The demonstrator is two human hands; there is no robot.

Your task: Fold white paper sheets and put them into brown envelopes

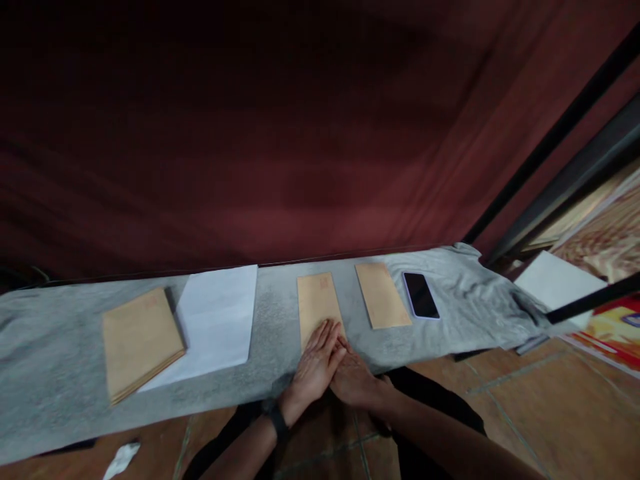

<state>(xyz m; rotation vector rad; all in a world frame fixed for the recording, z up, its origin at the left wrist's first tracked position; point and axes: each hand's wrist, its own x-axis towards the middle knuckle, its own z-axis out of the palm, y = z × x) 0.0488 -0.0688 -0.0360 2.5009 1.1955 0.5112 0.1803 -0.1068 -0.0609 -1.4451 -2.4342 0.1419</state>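
A brown paper envelope (316,299) lies lengthwise on the grey cloth in front of me, with a small reddish mark near its far end. My left hand (316,361) rests flat on the near part of this envelope, fingers stretched out together and a dark band on the wrist. Close against it, my right hand (354,379) also presses down flat at the envelope's near end. The fingertips of both hands meet and partly overlap, hiding that end. To the right, a second brown envelope (383,295) lies apart from my hands.
A phone (422,295) lies beyond the second envelope. On the left are white paper sheets (220,313) and a stack of brown envelopes (143,340). A grey cloth (273,320) covers the narrow surface. Behind rises a dark red backdrop (300,167); black bars (555,133) stand right.
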